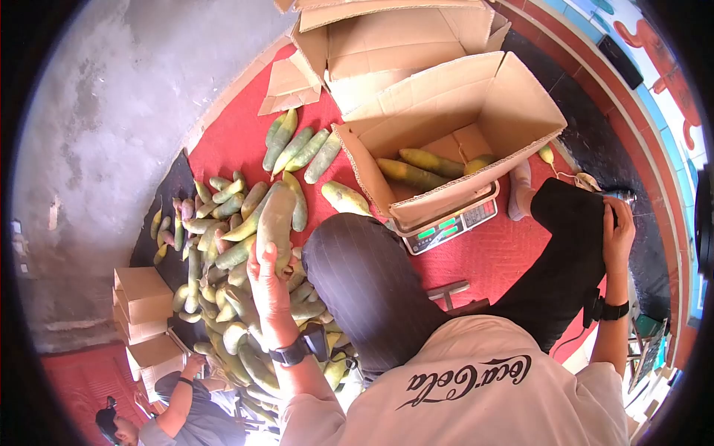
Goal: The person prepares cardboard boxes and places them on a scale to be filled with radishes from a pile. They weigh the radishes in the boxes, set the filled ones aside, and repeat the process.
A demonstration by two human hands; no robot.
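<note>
Seated person holding a green gourd over a heap.
Left hand (269, 286) grips one gourd (276, 217), heap (223, 297) just beneath it; right hand (618, 232) rests on a knee (569, 223), its grip seemingly loose, though I cannot tell.

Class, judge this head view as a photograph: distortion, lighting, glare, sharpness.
Head view: fisheye bends the cardboard box edges and blackens the corners; glare washes out the bottom edge below the left hand, which grips a green fruit; the fruit pile is sharp; the right hand lies in even light.
</note>
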